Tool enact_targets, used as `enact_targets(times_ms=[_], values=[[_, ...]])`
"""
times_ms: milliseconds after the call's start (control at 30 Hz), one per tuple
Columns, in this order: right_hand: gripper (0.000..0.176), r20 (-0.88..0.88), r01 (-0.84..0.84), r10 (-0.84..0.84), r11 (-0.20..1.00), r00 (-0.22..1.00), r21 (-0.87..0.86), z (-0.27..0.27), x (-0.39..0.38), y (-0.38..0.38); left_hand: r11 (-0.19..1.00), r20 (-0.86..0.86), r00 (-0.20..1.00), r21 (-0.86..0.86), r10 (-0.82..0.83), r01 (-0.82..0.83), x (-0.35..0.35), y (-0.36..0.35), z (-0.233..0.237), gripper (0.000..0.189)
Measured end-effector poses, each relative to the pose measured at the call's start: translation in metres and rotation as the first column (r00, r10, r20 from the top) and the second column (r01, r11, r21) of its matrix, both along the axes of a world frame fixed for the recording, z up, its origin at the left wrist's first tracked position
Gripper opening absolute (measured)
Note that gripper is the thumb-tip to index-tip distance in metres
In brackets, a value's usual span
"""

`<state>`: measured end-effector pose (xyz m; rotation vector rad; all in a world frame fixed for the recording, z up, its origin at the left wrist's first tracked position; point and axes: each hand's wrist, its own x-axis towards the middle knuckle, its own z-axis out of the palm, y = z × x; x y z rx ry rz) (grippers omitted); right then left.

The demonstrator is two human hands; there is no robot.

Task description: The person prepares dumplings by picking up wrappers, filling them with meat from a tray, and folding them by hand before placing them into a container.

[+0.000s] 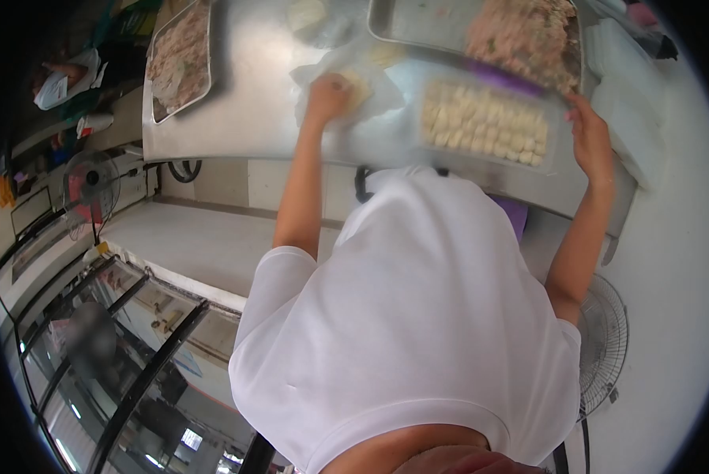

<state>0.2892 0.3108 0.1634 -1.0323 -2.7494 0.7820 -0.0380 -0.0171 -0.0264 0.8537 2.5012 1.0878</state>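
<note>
My left hand [330, 96] is closed, its fingertips at the edge of a pale yellow dough wrapper [360, 92] that lies on a clear plastic sheet [390, 95]. My right hand [591, 138] is off to the right, by the lower corner of a metal tray [417, 41] that holds pinkish minced filling [520, 35]. Its fingers are bent together, and what they hold is blurred. A purple strip [504, 79], smeared by motion, lies along the tray's near edge. Between my hands stands a clear plastic container [556, 146] packed with rows of small pale dumplings [485, 122].
A second metal tray of minced filling [180, 59] sits at the left of the steel table [252, 87]. A plastic-wrapped pale stack [307, 14] is at the back. White plastic containers [627, 103] are piled right. A fan [603, 344] stands below right.
</note>
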Motion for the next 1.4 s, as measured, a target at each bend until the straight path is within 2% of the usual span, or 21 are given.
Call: enact_targets(times_ms=[67,133,200,233,300,333,433,533,567,667,700,767,933,1000,1033,1100,1167,1200,1300,1367,1400], values=[[0.036,-0.016,-0.005,0.006,0.998,1.0,0.061,-0.008,0.003,0.004,0.973,0.202,0.957,0.059,0.207,-0.223,-0.024,-0.013,-0.021,0.014],[0.036,-0.025,0.001,0.003,0.991,1.0,0.132,-0.004,0.005,0.008,0.842,0.319,0.863,0.254,0.393,-0.477,-0.045,-0.029,-0.045,0.019],[0.031,0.13,-0.089,0.025,0.858,0.991,0.506,0.009,-0.004,0.006,0.746,0.578,0.788,0.424,0.214,-0.514,-0.071,-0.046,-0.058,0.026],[0.031,0.13,-0.078,0.012,0.857,0.991,0.509,0.014,-0.007,0.012,0.75,0.578,0.79,0.427,0.202,-0.504,-0.077,-0.047,-0.056,0.026],[0.026,0.321,-0.271,0.091,0.77,0.943,0.577,0.016,-0.016,0.028,0.674,0.574,0.789,0.496,0.218,-0.547,-0.082,-0.049,-0.051,0.029],[0.026,0.321,-0.263,0.08,0.771,0.944,0.58,0.012,-0.021,0.034,0.678,0.575,0.791,0.498,0.208,-0.54,-0.075,-0.045,-0.037,0.029],[0.019,0.36,-0.397,0.21,0.697,0.909,0.597,0.002,-0.039,0.048,0.303,0.873,0.422,0.482,-0.245,-0.822,-0.04,-0.019,0.038,0.03],[0.015,0.537,-0.531,0.245,0.698,0.808,0.48,0.001,-0.059,0.058,0.211,0.934,0.344,0.357,-0.096,-0.91,-0.034,-0.006,0.031,0.031],[0.014,0.523,-0.522,0.26,0.724,0.812,0.45,-0.003,-0.062,0.066,0.201,0.935,0.342,0.353,-0.091,-0.914,-0.03,-0.006,0.029,0.031],[0.013,0.484,-0.517,0.299,0.749,0.822,0.415,-0.01,-0.066,0.079,0.238,0.812,0.574,0.581,-0.106,-0.778,-0.016,0.004,0.036,0.031],[0.013,0.458,-0.51,0.313,0.758,0.832,0.406,-0.012,-0.066,0.081,0.232,0.813,0.573,0.58,-0.103,-0.781,-0.007,0.01,0.049,0.031],[0.015,0.433,-0.511,0.345,0.782,0.833,0.359,-0.012,-0.066,0.086,0.27,0.907,0.42,0.41,-0.019,-0.872,0.008,0.021,0.072,0.037],[0.019,0.299,-0.476,0.405,0.851,0.864,0.223,-0.031,-0.065,0.104,0.376,0.904,0.408,0.424,-0.126,-0.824,0.019,0.042,0.058,0.048],[0.023,0.127,-0.482,0.495,0.868,0.86,-0.12,-0.042,-0.065,0.115,0.418,0.903,0.403,0.426,-0.147,-0.802,0.032,0.057,0.057,0.05],[0.023,0.131,-0.497,0.508,0.861,0.851,-0.11,-0.04,-0.065,0.108,0.417,0.928,0.321,0.372,-0.188,-0.83,0.038,0.066,0.054,0.05],[0.025,-0.096,-0.289,0.273,0.91,0.957,-0.297,-0.036,-0.061,0.081,0.448,0.95,0.225,0.302,-0.216,-0.841,0.051,0.086,0.063,0.05],[0.025,-0.102,-0.167,0.134,0.851,0.986,-0.497,-0.029,-0.061,0.058,0.486,0.94,0.226,0.327,-0.256,-0.811,0.068,0.109,0.064,0.049],[0.025,-0.107,-0.181,0.147,0.849,0.983,-0.496,-0.024,-0.06,0.037,0.488,0.92,0.239,0.371,-0.311,-0.79,0.073,0.12,0.054,0.048],[0.026,-0.238,-0.137,0.04,0.903,0.971,-0.407,-0.022,-0.061,-0.022,0.492,0.914,0.186,0.356,-0.36,-0.795,0.096,0.15,0.092,0.043],[0.032,-0.425,-0.268,0.241,0.963,0.872,-0.003,-0.041,-0.054,-0.048,0.5,0.896,0.163,0.373,-0.414,-0.782,0.104,0.169,0.101,0.042],[0.032,-0.423,-0.257,0.231,0.966,0.876,-0.005,-0.045,-0.052,-0.06,0.502,0.871,0.145,0.398,-0.469,-0.768,0.107,0.174,0.105,0.042]])
